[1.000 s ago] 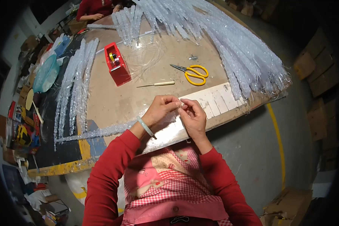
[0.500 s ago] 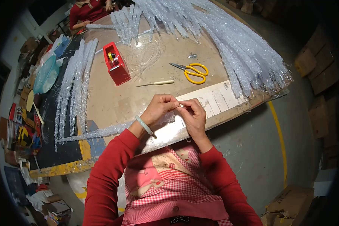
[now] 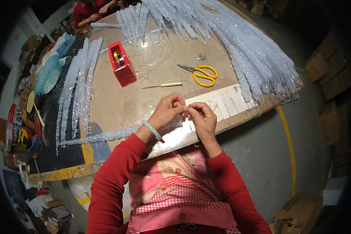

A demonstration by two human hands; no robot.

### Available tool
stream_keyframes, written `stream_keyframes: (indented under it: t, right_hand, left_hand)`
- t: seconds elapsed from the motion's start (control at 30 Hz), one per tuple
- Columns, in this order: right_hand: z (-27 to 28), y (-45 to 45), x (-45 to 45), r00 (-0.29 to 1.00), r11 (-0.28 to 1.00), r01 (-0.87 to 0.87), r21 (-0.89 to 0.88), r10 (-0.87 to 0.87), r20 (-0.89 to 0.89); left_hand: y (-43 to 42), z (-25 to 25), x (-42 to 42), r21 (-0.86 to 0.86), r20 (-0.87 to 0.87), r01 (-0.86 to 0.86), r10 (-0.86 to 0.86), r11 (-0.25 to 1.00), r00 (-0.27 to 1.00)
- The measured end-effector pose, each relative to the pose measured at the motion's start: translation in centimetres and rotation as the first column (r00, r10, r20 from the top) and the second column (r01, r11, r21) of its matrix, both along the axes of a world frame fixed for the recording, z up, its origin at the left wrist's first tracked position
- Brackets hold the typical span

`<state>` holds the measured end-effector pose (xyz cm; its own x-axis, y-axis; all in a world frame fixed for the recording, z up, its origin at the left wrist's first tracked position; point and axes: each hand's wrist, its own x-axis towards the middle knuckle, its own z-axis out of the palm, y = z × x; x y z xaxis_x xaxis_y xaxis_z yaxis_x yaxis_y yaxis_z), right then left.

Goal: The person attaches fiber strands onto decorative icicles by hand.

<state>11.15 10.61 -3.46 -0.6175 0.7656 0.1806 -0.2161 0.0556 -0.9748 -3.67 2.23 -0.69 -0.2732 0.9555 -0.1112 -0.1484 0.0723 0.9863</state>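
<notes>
Thumb and finger of the left hand [image 3: 167, 113] and of the right hand [image 3: 205, 123] are pinched together, the fingertips meeting at the frame's centre on a pale bit [image 3: 188, 109] too small to identify. From the left, a teal basin [image 3: 48, 76] stands beyond the table's edge, and a bundle of glittery strands [image 3: 80, 84] hangs down the left of the tabletop [image 3: 117, 105]. Below it, a single glittery strand [image 3: 109, 135] runs from lower left towards the centre, passing beneath the left wrist, which wears a pale bangle [image 3: 151, 130]; its right end shows just below the left hand. At upper left, a person in a red top [image 3: 82, 15] sits across the table. Rightward come a red tape dispenser [image 3: 123, 66], loose clear filaments [image 3: 154, 54], a pale-handled awl [image 3: 171, 84] and yellow-handled scissors [image 3: 204, 75], blades slightly apart. A white board [image 3: 227, 103] with dark lines extends right of the hands, and a large heap of glittery strands [image 3: 257, 58] fills the upper right of the tabletop.
</notes>
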Motion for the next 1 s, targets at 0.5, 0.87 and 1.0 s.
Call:
stream_keyframes:
  t: [0.5, 0.87, 1.0]
  right_hand:
    - [0.2, 0.1, 0.1, 0.991, 0.99, -0.003, -0.141, -0.016, -0.136]
    - [0.8, 0.2, -0.1, 0.969, 0.956, -0.02, -0.292, -0.053, -0.24]
    - [0.2, 0.7, -0.1, 0.968, 0.953, -0.112, -0.282, 0.039, -0.25]
  left_hand:
    - [0.3, -0.7, 0.1, 0.052, -0.04, 0.031, -0.028, 0.998, 0.999]
    - [0.4, -0.6, 1.1, 0.053, -0.205, -0.012, 0.022, 0.999, 0.979]
    - [0.2, -0.6, 1.1, 0.047, -0.33, -0.001, 0.016, 0.999, 0.944]
